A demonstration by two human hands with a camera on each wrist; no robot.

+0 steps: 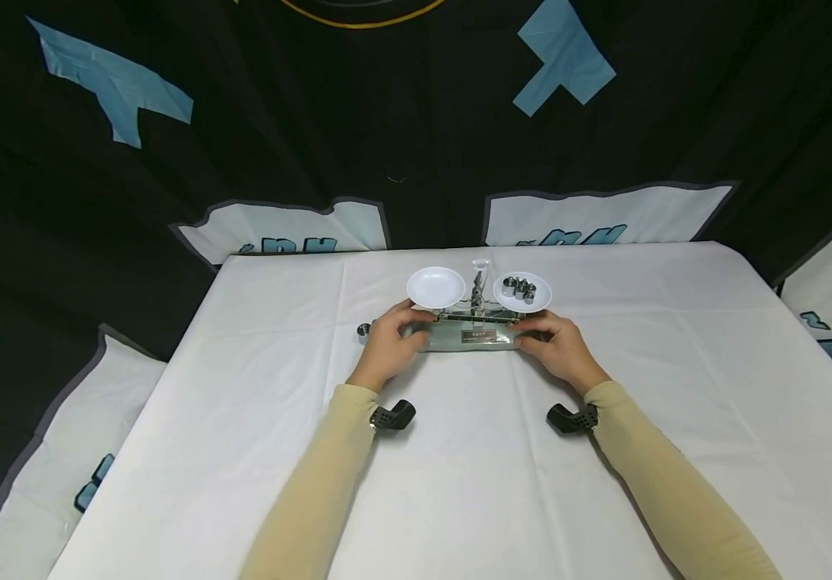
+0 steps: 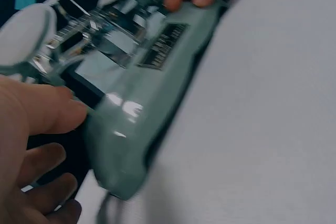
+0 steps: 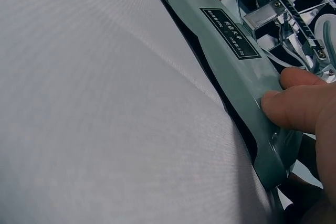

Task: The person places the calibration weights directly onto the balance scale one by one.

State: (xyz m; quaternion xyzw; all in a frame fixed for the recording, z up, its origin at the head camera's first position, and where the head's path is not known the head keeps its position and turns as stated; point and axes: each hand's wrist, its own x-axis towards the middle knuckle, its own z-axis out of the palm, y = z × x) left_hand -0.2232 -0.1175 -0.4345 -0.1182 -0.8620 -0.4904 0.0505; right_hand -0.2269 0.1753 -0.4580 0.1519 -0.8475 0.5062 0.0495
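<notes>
A green two-pan balance scale stands on the white-covered table, a dark label on its front. Its left pan is bare. On the right pan sit several small metal weights. My left hand grips the left end of the base, fingers and thumb around it. At the opposite end, my right hand holds the base, its thumb pressing on the green surface. Some fingers of both hands are hidden behind the base.
A small shiny metal piece shows just left of my left hand. White cloth covers the table. Behind stands a black curtain with blue tape strips.
</notes>
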